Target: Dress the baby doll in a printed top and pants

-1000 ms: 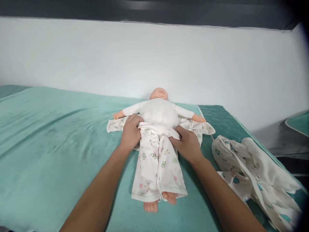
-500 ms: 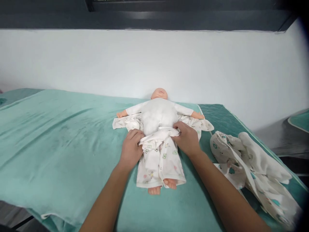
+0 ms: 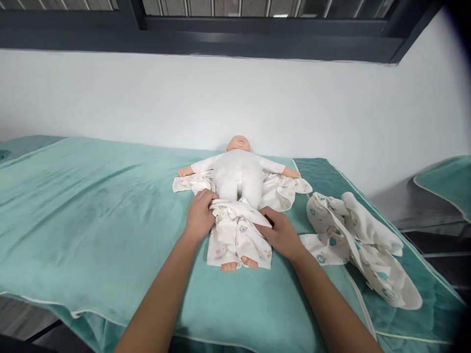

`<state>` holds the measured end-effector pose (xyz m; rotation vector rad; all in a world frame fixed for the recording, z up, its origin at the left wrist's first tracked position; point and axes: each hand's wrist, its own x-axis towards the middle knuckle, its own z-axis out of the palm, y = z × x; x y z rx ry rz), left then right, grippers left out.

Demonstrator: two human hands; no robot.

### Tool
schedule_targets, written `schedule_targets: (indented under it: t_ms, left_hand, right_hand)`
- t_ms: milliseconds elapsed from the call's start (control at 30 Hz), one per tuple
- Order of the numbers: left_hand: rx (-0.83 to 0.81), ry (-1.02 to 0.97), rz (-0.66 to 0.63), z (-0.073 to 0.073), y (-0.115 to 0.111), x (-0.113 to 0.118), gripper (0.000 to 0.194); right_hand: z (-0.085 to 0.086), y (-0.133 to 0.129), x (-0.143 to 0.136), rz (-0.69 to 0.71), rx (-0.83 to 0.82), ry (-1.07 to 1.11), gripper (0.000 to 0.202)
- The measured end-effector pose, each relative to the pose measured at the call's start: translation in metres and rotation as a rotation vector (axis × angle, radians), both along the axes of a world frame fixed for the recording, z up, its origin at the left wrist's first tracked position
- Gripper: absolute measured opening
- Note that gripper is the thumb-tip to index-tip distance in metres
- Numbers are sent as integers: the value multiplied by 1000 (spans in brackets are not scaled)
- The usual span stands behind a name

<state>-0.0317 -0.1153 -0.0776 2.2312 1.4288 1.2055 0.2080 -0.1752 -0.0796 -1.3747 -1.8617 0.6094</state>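
Note:
A baby doll (image 3: 235,171) with a white cloth body lies on its back, arms spread and head toward the wall. White printed baby pants (image 3: 226,240) cover its lower legs, the waistband down around the thighs; both feet poke out of the cuffs. My left hand (image 3: 200,215) is closed on the waistband at the left side. On the other side, my right hand (image 3: 281,233) pinches the waistband's right edge. Beneath the doll's arms and torso, a white printed baby top (image 3: 281,191) is spread out.
Folded white baby clothes with green prints (image 3: 356,245) lie in a heap at the right. A green cloth (image 3: 91,220) covers the bed. Behind it stand a white wall (image 3: 147,98) and a dark window frame (image 3: 221,37).
Both hands have pulled the waistband down from the doll's belly to its thighs, baring the upper legs. The camera view has tilted up, showing more of the window.

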Motion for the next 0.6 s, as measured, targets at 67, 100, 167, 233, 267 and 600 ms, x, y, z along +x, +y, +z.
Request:
schedule_targets:
  t_ms: [67, 100, 167, 233, 267, 600]
  left_hand:
    - [2, -26, 2, 1, -3, 0, 25]
    - [6, -34, -3, 2, -6, -1, 26]
    - [27, -33, -33, 2, -17, -2, 27]
    - [53, -20, -63, 1, -32, -3, 30]
    - [55, -14, -68, -1, -40, -4, 31]
    - [-52, -4, -12, -10, -55, -6, 26]
  right_hand:
    - [0, 1, 0, 8, -10, 42, 13]
    - [-1, 2, 1, 5, -11, 62, 14]
    - [-3, 4, 0, -18, -2, 91, 15]
    - [-4, 5, 0, -47, 8, 101, 17]
    - [-5, 5, -1, -59, 12, 98, 17]
    - [-3, -8, -5, -35, -2, 50, 13]
